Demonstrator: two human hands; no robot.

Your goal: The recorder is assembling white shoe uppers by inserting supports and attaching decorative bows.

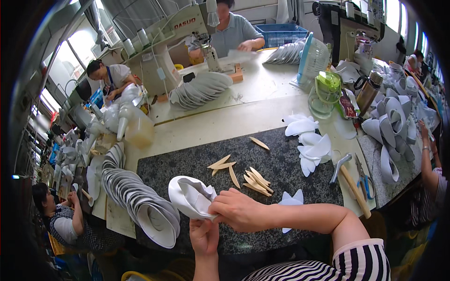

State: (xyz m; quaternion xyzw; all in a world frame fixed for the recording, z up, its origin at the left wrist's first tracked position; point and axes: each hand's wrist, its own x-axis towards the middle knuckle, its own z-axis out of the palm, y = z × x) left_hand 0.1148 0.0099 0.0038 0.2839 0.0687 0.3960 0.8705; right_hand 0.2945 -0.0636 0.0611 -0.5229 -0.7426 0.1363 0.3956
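Gripping one white shoe piece (180, 200) above stone slab (187, 157), left hand (205, 235) and right hand (238, 209) seemed mid-work; tan strips (256, 181) lay loose, apparently unused; whether stacked pieces (133, 195) were done was unclear.

Left windows (70, 58): tall, slanted by the wide lens, glaring white.
Right windows (404, 18): narrow bright panes near the upper corner.
Back wall (255, 8): pale, partly hidden.
Light curtain (282, 11): hanging against the back wall.
Worktable (197, 119): broad, cream-white, stretching across the middle.
Light: bright daylight from both sides, dimmer along the lower edge.
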